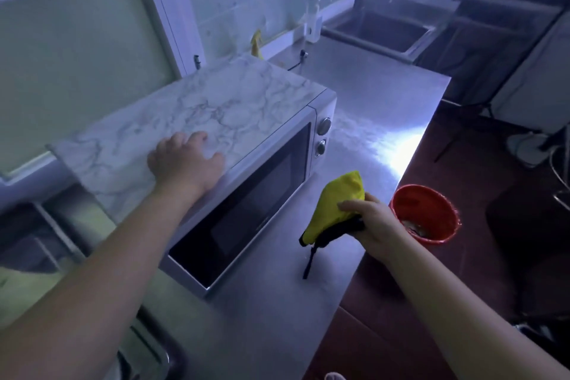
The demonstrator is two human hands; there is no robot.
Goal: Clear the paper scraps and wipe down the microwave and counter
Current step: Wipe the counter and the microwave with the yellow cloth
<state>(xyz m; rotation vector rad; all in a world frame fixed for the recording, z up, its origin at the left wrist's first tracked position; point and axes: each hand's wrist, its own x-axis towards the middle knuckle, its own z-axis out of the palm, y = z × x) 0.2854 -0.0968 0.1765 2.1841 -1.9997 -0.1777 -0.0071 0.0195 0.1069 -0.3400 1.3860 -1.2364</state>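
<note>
Microwave [246, 182] sits on the steel desk [354, 120]; I see my left hand [185, 160] spread flat on its marbled top, my right hand [374, 220] gripping a yellow cloth [334, 203] beside a red bucket [424, 213]

At the centre of the frame, the microwave [262, 182] has a white body, a black door window and silver knobs; the slab [191, 114] on top of it is white with grey marble veining. At lower right, the cloth [331, 210] is bright yellow with a black edge and strap. The bucket [424, 213] at the right is red. The counter [354, 102] is plain brushed grey steel.
</note>
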